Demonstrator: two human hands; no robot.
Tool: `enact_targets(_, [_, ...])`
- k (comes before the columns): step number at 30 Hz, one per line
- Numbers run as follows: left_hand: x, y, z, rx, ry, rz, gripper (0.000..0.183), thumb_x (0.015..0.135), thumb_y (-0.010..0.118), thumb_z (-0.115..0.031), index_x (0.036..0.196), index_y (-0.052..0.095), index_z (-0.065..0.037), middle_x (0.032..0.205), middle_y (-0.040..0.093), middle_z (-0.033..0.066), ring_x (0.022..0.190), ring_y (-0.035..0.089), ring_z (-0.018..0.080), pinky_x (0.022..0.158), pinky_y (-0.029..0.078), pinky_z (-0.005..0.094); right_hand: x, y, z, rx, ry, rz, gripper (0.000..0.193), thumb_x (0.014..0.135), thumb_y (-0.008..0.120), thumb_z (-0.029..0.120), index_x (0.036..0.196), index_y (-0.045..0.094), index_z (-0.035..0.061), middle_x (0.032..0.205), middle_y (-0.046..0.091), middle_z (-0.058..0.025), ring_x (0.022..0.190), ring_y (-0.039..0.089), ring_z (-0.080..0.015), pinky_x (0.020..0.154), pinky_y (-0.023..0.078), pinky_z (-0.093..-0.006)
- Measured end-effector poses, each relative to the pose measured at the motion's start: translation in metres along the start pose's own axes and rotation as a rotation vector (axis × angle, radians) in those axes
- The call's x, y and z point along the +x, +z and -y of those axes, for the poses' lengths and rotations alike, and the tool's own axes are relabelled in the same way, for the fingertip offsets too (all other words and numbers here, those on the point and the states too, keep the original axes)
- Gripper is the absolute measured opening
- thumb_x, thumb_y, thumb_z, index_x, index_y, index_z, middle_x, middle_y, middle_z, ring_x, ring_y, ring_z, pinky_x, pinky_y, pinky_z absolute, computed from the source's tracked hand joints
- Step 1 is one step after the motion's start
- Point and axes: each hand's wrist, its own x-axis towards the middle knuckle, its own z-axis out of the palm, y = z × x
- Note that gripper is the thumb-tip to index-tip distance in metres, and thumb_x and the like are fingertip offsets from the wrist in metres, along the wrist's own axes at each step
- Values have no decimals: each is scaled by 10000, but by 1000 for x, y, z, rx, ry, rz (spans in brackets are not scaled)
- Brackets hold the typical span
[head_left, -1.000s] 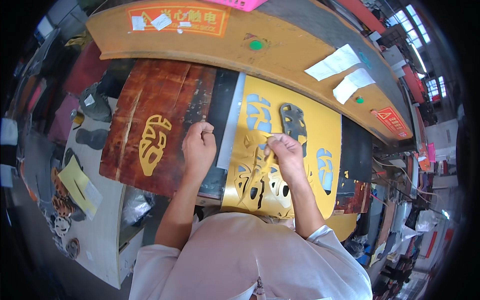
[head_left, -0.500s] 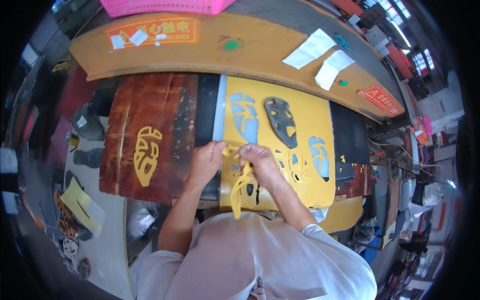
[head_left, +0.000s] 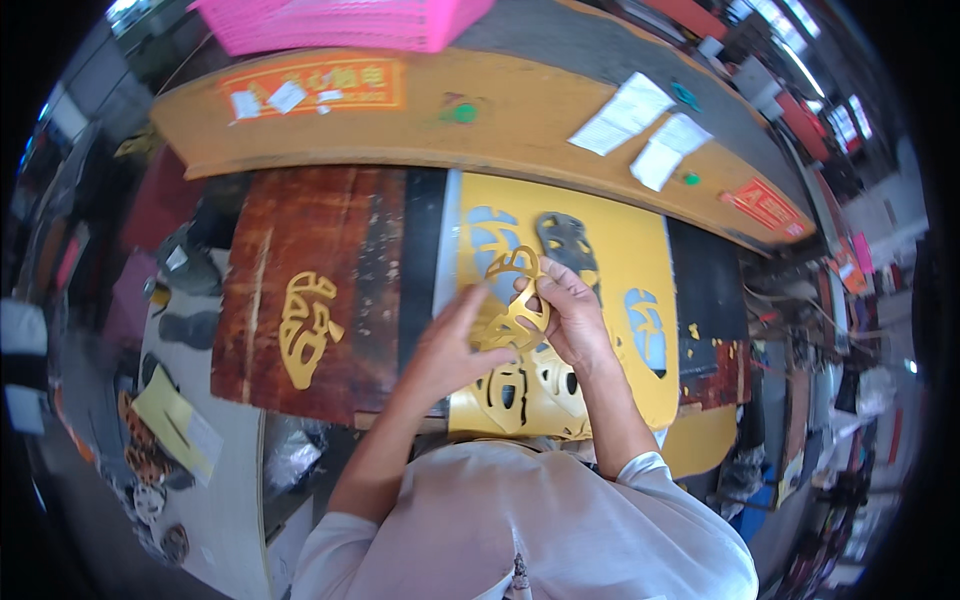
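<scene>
My right hand (head_left: 572,312) pinches a yellow cut-out shoe upper (head_left: 538,304) with openwork holes, held up over the yellow sheet (head_left: 625,235). Just left of the piece is my left hand (head_left: 448,348), slightly blurred, its fingers stretched and thumb apart; whether the thumb touches the piece I cannot tell. Behind the right hand, a dark shoe-shaped cutting die (head_left: 562,232) lies on the sheet, partly covered. Cut holes and openwork outlines show in the sheet around it. Another yellow cut-out upper (head_left: 298,345) lies flat on the reddish-brown board (head_left: 250,300) at the left.
An orange machine beam (head_left: 520,105) spans the far side, with a pink basket (head_left: 340,28) above it. Small yellow scraps (head_left: 694,331) lie to the right. At the left, a side table (head_left: 215,510) holds shoe parts and a yellow piece (head_left: 170,420).
The yellow upper was bunched between both hands; now it is spread out in my right hand, higher up. My left hand has come off it and opened. The view has shifted slightly.
</scene>
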Motion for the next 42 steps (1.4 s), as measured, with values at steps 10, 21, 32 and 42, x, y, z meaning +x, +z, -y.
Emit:
enact_targets(10, [-56,-77,18,-778,-580,68,262,1075,670,-217,1183,698,21,924,731,31,711,685,103,608,542,277,47,81,-61,-471,-21,101,439,1018,695,41,1442,603,-27,1155,785,-115,916,739,-148,789,581,-263])
enact_targets(21, [-119,-180,188,814,-811,-465,735,924,756,-491,1480,556,-54,1318,645,242,1173,635,434,1013,521,545,76,99,-127,-995,-72,426,353,1012,713,173,1332,725,26,1040,790,-144,954,746,-164,879,575,-298])
enact_targets(32, [-115,-150,182,846,-613,-380,982,772,875,-512,1537,499,-23,1469,571,225,1322,531,429,1131,447,513,90,55,-192,-1151,-208,487,288,1002,711,162,1263,762,50,1053,791,-153,947,761,-253,882,589,-349])
enact_targets(42, [-119,-157,191,1000,-637,-381,1088,707,894,-590,1535,468,-29,1450,583,212,1327,547,411,1140,429,544,140,143,-285,-1681,-306,592,329,919,733,345,1182,731,147,1219,636,-192,1067,709,-386,877,590,-499])
